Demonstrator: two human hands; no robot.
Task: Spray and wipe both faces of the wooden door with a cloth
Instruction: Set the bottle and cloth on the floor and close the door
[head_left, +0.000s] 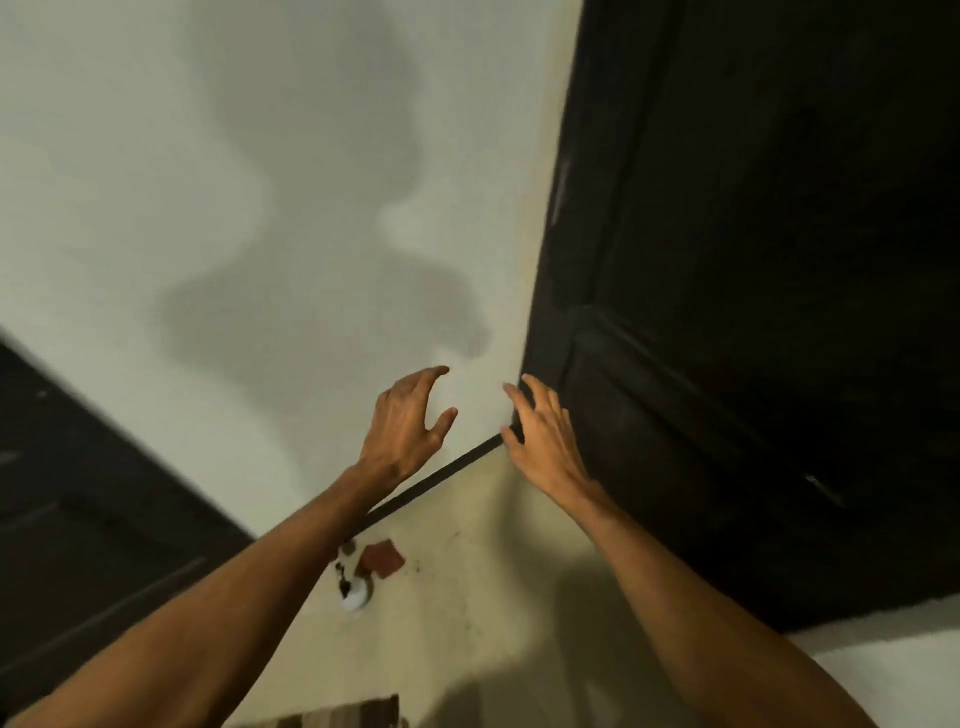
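Reaching forward: left hand (408, 423), right hand (543, 441), fingers loose.

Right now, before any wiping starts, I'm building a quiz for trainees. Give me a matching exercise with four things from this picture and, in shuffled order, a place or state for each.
Things:
1. left hand
2. right hand
3. wooden door
4. reddish-brown square

Descriptions:
A. dark, fills the right side of the view
B. lies on the floor
C. empty, held up before the white wall
D. spread open at the door's edge

Pairs: 1-C, 2-D, 3-A, 4-B
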